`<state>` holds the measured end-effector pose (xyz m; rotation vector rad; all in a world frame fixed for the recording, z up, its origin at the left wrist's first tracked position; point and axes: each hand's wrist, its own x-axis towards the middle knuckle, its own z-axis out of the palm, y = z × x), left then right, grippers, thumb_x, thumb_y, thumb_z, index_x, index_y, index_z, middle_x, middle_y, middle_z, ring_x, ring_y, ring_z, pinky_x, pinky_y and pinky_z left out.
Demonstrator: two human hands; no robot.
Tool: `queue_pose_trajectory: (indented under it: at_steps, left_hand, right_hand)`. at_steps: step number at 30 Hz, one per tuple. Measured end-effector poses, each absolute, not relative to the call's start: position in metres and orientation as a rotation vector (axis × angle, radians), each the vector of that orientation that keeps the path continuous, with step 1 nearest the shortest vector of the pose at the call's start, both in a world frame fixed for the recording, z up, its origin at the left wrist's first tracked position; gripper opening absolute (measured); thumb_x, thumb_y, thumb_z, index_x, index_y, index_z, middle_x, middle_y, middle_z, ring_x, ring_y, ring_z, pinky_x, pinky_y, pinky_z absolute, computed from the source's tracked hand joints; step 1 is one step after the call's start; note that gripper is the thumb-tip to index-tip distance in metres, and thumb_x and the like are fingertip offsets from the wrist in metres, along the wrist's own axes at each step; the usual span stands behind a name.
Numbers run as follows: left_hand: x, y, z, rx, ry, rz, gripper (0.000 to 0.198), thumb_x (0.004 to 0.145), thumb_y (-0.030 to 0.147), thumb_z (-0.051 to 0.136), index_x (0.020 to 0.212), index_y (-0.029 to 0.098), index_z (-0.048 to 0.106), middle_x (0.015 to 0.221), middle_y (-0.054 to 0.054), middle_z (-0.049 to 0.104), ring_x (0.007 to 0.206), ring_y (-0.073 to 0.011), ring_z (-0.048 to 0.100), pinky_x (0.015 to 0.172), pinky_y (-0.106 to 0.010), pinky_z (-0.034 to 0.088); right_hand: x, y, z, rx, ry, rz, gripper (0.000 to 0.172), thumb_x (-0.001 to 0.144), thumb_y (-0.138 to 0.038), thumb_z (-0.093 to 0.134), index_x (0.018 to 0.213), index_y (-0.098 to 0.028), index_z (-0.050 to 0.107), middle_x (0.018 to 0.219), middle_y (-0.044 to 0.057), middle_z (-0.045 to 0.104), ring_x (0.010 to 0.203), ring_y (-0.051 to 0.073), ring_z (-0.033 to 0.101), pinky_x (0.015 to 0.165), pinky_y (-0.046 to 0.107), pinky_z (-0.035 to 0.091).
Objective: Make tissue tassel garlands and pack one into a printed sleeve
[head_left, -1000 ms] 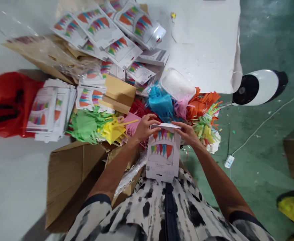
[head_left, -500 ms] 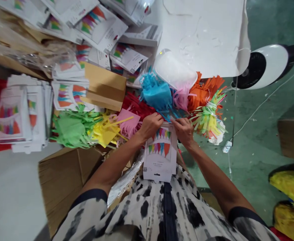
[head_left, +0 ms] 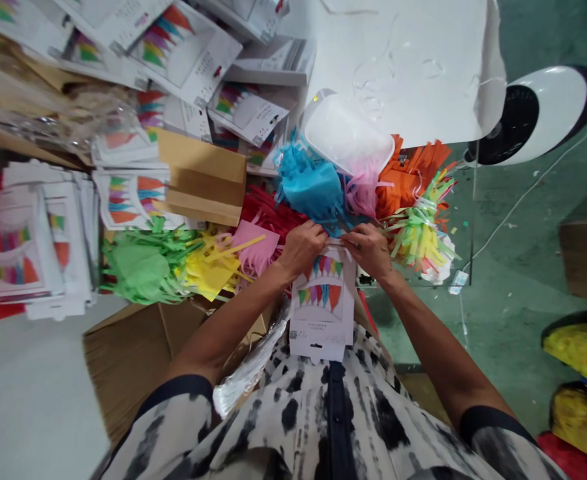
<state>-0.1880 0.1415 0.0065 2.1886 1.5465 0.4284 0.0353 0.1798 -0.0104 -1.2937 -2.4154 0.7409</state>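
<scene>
A white printed box [head_left: 322,307] with a picture of colourful tassel garlands lies against my front, its hanging tab towards me. My left hand [head_left: 304,245] is closed at the far left corner of the box, fingers bent at its top edge. On the far right corner my right hand [head_left: 369,248] is closed too, thumb and fingers pinching along the same edge. Just beyond the fingertips lies a blue tissue tassel [head_left: 311,187]. Beside my left hand are a pink tassel [head_left: 256,243] and a dark red tassel [head_left: 268,215].
Green [head_left: 141,267], yellow [head_left: 211,267] and orange tassels [head_left: 408,177] line the table edge, with a multicoloured bundle [head_left: 421,233] at right. Many printed boxes [head_left: 188,53] pile up at back left. An open cardboard carton [head_left: 133,360] stands at lower left; a black-and-white stool [head_left: 538,117] stands right.
My right hand has shifted slightly up and towards the left along the box's far edge. The left hand stays almost in place. The whole view has shifted a little.
</scene>
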Motion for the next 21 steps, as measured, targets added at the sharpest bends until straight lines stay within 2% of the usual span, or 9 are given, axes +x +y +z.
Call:
queue_pose_trajectory:
  at_steps: [8,13,18,21]
  left_hand:
    - [-0.185,0.147,0.001,2.322,1.558,0.353,0.036,0.106,0.024,0.049,0.083,0.019,0.075,0.083,-0.011,0.069,0.084,-0.0238,0.060,0.067,-0.037,0.039]
    - [-0.182,0.148,0.008,2.341,1.544,0.290,0.035,0.106,0.020,0.045,0.088,0.016,0.074,0.087,-0.013,0.069,0.091,-0.0264,0.060,0.070,-0.037,0.041]
    - [-0.187,0.141,0.007,2.303,1.565,0.376,0.029,0.106,0.020,0.048,0.100,0.016,0.076,0.097,-0.013,0.071,0.096,-0.0259,0.060,0.075,-0.036,0.044]
    - [-0.193,0.139,0.005,2.239,1.647,0.392,0.023,0.104,0.021,0.054,0.100,0.017,0.077,0.101,-0.013,0.072,0.098,-0.0264,0.059,0.078,-0.037,0.047]
  right_hand:
    - [0.028,0.183,-0.011,-1.278,-2.475,0.677,0.025,0.102,-0.031,0.059,0.099,-0.022,0.082,0.097,0.009,0.073,0.093,0.023,0.060,0.083,0.035,0.042]
    - [0.024,0.182,-0.006,-1.264,-2.617,0.510,0.029,0.105,-0.028,0.054,0.095,-0.023,0.080,0.096,0.009,0.073,0.093,0.024,0.057,0.087,0.039,0.035]
    - [0.029,0.175,-0.008,-1.219,-2.628,0.409,0.031,0.108,-0.024,0.049,0.110,-0.025,0.080,0.097,0.008,0.075,0.093,0.023,0.058,0.087,0.040,0.032]
    - [0.030,0.177,-0.010,-1.301,-2.586,0.457,0.030,0.104,-0.020,0.053,0.112,-0.027,0.081,0.096,0.007,0.076,0.091,0.022,0.058,0.088,0.039,0.033]
